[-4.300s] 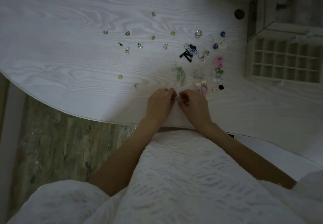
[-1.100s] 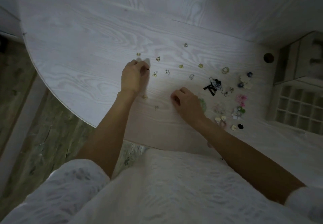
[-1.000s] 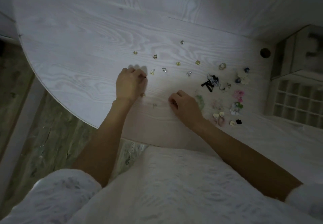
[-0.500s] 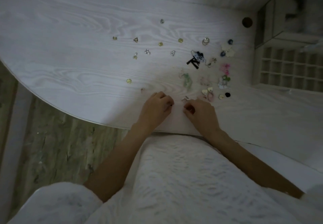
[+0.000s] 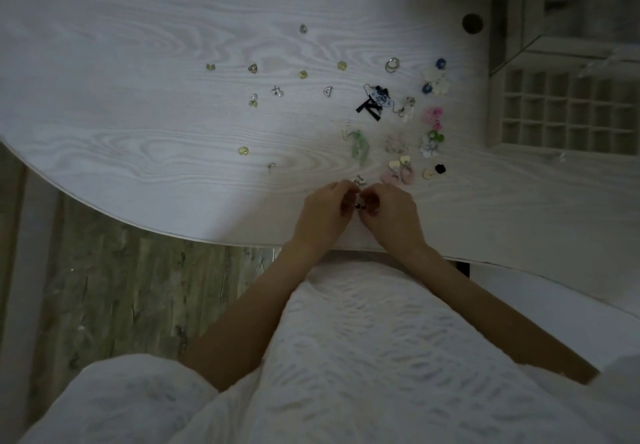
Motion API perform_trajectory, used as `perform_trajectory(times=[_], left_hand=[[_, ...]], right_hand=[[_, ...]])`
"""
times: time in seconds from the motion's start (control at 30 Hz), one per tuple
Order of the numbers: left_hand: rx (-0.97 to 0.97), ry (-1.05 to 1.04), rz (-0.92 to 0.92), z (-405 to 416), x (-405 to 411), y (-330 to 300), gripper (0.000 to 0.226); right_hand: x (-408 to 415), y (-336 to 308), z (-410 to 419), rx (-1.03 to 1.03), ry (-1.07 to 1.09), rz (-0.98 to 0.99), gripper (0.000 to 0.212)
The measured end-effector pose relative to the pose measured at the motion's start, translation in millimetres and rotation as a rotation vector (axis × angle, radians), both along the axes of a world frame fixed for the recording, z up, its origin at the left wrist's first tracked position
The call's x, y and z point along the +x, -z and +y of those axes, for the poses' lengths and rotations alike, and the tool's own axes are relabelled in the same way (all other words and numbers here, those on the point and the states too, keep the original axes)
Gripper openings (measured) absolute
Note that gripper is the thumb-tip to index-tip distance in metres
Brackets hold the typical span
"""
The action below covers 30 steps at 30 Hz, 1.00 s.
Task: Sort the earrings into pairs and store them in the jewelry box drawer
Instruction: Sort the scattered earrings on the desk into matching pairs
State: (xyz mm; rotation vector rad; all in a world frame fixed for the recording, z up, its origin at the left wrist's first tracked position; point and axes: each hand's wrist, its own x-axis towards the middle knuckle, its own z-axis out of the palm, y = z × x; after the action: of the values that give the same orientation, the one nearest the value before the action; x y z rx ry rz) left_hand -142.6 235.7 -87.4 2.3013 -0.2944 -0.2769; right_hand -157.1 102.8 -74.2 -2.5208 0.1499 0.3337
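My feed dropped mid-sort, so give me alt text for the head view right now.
Both hands meet at the near edge of a pale wooden table, the left hand and right hand pinching a tiny earring between their fingertips. Beyond them lie many scattered earrings, and a drawer of small, seemingly empty compartments stands open at far right.

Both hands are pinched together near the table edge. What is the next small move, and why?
Probably carry the small earring piece pinched between the left hand and right hand to the open drawer at right. Its compartments look empty, while loose earrings lie unsorted on the table.
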Motion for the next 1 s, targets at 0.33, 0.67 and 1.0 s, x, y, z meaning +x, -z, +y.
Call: perform_trajectory(times=[0.33,0.67,1.0], left_hand=[[-0.118,-0.099,0.158,20.5,0.5,-5.8,0.029],[0.211,-0.200,-0.251,111.3,68.5,-21.8,0.019],[0.208,-0.395,0.037,118.6,151.8,-6.7,0.028]], right_hand=[[4.8,-13.5,-9.1,0.091,0.032,0.062,0.026],[98.0,-37.6,-8.1,0.120,-0.247,-0.096,0.024],[216.1,-6.5,30.9,-0.091,-0.405,-0.142,0.027]])
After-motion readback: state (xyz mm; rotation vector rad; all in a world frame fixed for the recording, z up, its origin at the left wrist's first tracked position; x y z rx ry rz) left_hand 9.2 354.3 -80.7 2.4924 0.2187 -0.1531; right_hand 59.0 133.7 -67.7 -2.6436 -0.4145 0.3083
